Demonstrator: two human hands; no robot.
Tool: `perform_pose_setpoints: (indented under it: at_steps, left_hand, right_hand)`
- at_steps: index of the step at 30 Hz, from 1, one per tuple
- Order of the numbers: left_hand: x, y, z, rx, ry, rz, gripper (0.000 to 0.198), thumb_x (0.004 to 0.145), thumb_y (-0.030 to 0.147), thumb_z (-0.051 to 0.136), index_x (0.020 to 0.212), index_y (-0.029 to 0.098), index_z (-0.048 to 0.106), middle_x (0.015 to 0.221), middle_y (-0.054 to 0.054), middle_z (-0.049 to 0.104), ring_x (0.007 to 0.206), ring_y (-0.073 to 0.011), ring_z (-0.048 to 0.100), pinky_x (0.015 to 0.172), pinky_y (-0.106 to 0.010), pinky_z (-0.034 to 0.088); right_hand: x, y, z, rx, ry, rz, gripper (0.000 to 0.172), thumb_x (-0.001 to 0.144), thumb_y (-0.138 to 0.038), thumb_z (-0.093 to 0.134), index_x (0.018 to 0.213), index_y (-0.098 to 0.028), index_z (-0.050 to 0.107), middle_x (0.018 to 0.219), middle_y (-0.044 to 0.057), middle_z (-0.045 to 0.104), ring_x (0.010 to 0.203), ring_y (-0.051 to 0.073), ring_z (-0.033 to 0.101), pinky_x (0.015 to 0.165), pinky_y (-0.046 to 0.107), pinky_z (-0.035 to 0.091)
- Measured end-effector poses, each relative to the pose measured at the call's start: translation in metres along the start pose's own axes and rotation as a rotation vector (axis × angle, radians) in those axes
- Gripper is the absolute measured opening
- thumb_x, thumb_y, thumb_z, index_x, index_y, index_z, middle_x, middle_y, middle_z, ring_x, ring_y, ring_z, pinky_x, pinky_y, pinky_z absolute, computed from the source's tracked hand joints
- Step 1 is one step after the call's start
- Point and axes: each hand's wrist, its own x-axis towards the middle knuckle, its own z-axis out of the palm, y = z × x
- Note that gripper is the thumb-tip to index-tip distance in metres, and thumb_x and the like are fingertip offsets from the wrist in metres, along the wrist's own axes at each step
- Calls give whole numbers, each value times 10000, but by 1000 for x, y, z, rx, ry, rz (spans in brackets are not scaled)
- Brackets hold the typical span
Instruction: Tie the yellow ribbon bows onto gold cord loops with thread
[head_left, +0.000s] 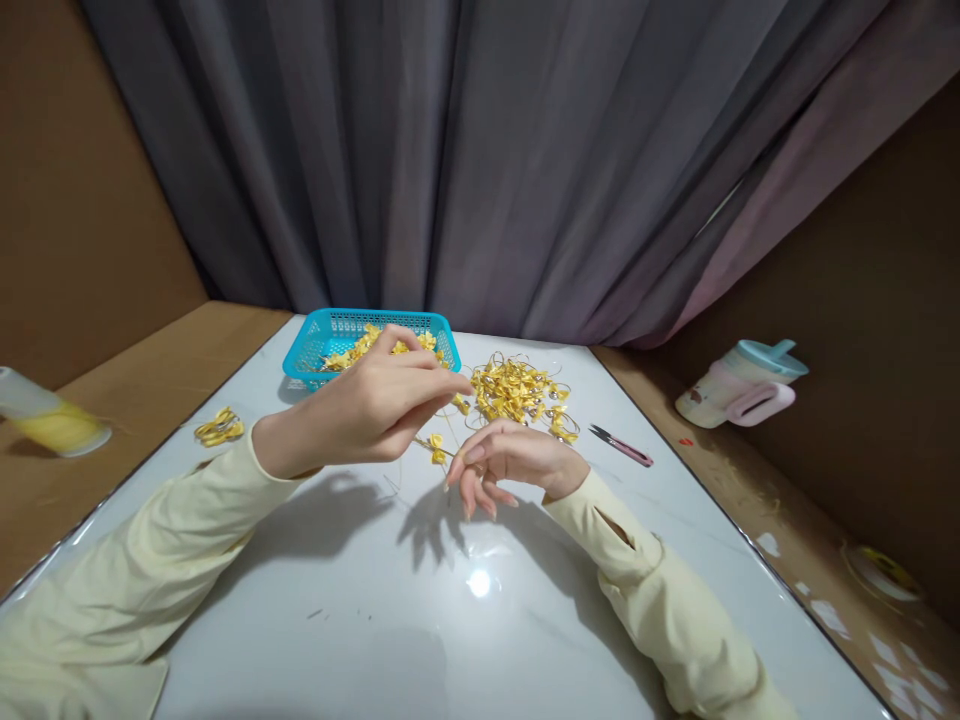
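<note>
A small yellow bow (437, 449) on a thin strand hangs between my two hands, over the white table. My left hand (371, 395) is raised on the left, its fingers bent together toward the strand; its fingertips are partly hidden. On the right, my right hand (508, 462) pinches the strand's end between thumb and forefinger, the other fingers loosely spread. Behind my left hand, a blue basket (298, 352) holds many yellow bows. A pile of yellow bows with silvery beads and thin loops (514, 388) lies just beyond my right hand.
Pink-handled snips (622, 446) lie right of the pile. Yellow loops (219, 428) rest on the table's left. A spool (52, 420) stands far left; a lidded cup (739, 385) and a reel (885, 573) are at right. Curtains (480, 170) hang behind.
</note>
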Motion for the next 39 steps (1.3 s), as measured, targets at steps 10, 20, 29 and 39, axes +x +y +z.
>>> perform_pose_setpoints:
  at_steps: [10, 20, 29, 39]
  left_hand:
    - [-2, -1, 1, 10, -14, 4, 213, 873, 61, 431, 1027, 157, 543, 740, 1, 652, 647, -120, 577, 794, -323, 362]
    - [-1, 0, 2, 19, -21, 4, 191, 870, 64, 441, 988, 151, 563, 757, -6, 666, 664, -135, 581, 805, -335, 352]
    - [-1, -1, 3, 44, 4, 29, 191, 873, 66, 437, 992, 150, 560, 719, -2, 651, 649, -134, 580, 793, -332, 363]
    - [1, -1, -2, 76, -17, -3, 210, 893, 82, 395, 1011, 153, 553, 727, -18, 664, 642, -136, 588, 785, -336, 372]
  right_hand:
    - [-2, 0, -2, -33, -52, 10, 257, 824, -199, 505, 978, -45, 640, 822, 125, 706, 580, 139, 655, 387, 166, 459]
    - [2, -2, 3, 48, 69, -72, 194, 875, -277, 563, 953, -103, 599, 821, 98, 705, 568, 136, 664, 383, 155, 473]
    - [0, 4, -5, 39, 71, -91, 244, 873, -272, 592, 974, -61, 659, 814, 109, 711, 560, 105, 649, 411, 143, 461]
    - [-2, 4, -6, -4, 79, -63, 270, 809, -331, 656, 822, -67, 710, 732, 106, 715, 492, 97, 627, 395, 146, 438]
